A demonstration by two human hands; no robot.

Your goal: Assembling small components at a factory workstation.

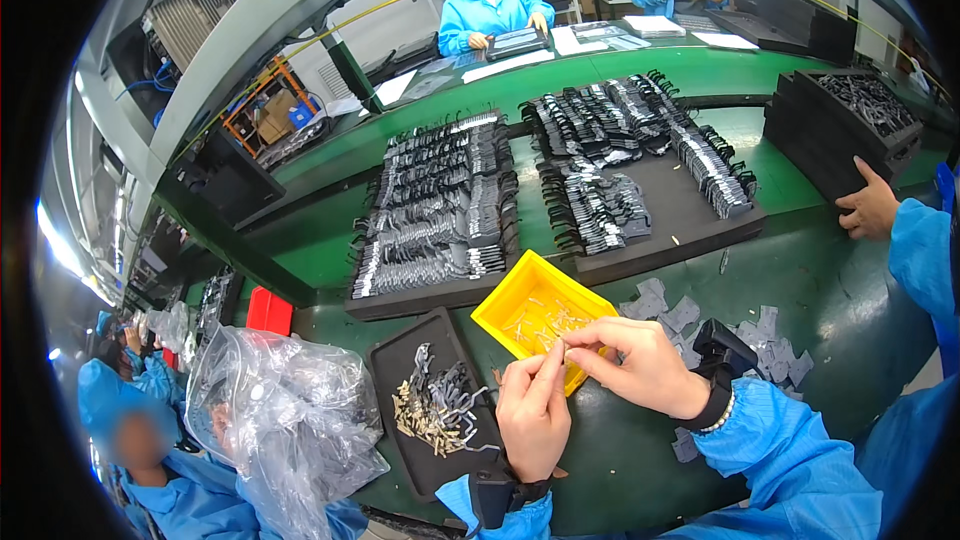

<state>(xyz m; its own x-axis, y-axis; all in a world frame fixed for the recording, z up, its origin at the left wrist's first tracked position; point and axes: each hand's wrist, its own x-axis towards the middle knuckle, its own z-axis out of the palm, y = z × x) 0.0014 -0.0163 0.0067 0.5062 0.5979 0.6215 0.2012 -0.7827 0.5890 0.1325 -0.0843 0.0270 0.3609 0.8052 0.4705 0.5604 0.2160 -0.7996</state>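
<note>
My left hand (534, 414) and my right hand (648, 368) meet over the near edge of a yellow bin (493, 317). Both have thumb and fingers pinched together at one spot, and whatever small part is between them is too hidden to name. Small pale pin-like pieces (548, 319) lie scattered inside the bin. Left of my left hand, a black tray (412, 460) bears a heap of small brass-coloured pieces (425, 418) and bent dark and silvery parts (462, 395). Thin grey plates (768, 348) are strewn on the bench beside my right wrist.
Two dark trays (680, 242) beyond the bin hold rows of black-and-silver parts. A clear plastic bag (285, 420) bulges at the left, near a red bin (268, 312). At right, a co-worker's hand (869, 202) touches stacked black boxes (815, 145). Other people work across and left.
</note>
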